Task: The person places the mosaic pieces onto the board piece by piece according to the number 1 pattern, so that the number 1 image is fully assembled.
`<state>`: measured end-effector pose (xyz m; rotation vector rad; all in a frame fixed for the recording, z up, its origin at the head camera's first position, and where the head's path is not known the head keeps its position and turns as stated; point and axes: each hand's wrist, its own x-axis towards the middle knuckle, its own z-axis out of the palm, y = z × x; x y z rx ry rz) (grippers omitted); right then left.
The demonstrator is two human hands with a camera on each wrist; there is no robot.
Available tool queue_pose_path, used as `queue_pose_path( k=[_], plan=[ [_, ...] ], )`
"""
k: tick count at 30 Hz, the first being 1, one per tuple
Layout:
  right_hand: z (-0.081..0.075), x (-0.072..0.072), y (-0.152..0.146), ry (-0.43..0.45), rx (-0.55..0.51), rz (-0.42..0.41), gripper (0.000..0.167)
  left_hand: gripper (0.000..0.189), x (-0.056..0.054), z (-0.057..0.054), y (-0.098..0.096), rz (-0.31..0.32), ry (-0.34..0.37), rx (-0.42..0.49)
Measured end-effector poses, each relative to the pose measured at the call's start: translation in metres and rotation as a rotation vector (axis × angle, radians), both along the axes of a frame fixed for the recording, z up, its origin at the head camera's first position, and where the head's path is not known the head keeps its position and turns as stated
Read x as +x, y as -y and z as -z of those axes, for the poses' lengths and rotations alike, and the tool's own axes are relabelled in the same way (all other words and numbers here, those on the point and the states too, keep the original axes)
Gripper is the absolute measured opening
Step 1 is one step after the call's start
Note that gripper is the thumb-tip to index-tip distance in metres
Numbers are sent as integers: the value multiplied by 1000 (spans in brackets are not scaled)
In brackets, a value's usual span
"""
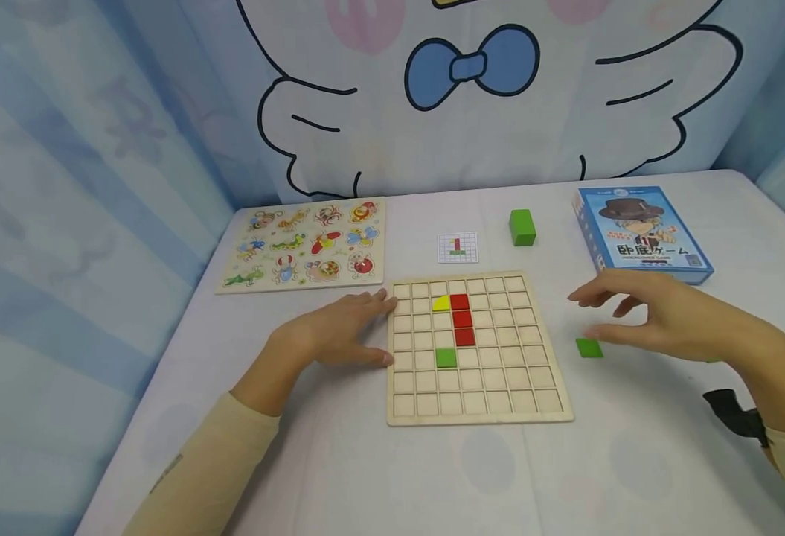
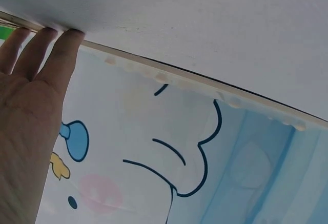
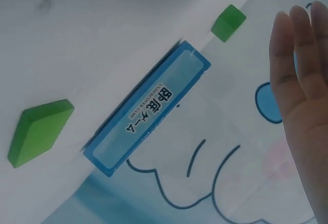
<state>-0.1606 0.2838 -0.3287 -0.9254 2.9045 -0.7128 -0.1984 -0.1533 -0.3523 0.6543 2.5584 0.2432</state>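
A wooden grid board (image 1: 504, 379) lies flat on the table. In its cells are several red squares (image 1: 462, 319), a green square (image 1: 446, 358) and a yellow piece with one slanted corner (image 1: 442, 304). My left hand (image 1: 335, 329) is at the board's left edge, its fingertips and thumb touching the rim. To the right of the board, my right hand (image 1: 667, 313) hovers palm down over a loose green tile (image 1: 590, 348). Its thumb and fingers are apart, with nothing between them.
A small card with a printed grid pattern (image 1: 469, 251) and a green block (image 1: 522, 228) stand behind the board. An insect picture puzzle (image 1: 301, 246) lies at the back left, a blue game box (image 1: 646, 231) at the back right. Another green piece (image 3: 41, 131) lies near my right wrist.
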Motion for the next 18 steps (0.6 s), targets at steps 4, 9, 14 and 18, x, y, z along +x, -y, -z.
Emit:
queue_pose_path(
  k=[4, 9, 14, 18],
  plan=[
    [6, -1, -9, 35, -28, -4, 48, 96, -1, 0, -1, 3, 5, -1],
    [13, -2, -16, 83, -92, -41, 52, 96, -1, 0, -1, -4, 0, 1],
    [19, -2, -18, 165, -105, -22, 52, 96, 0, 0, 0, -11, 14, 8],
    [21, -2, -18, 196, -72, -2, 55, 96, 0, -1, 0, -13, 16, 13]
  ],
)
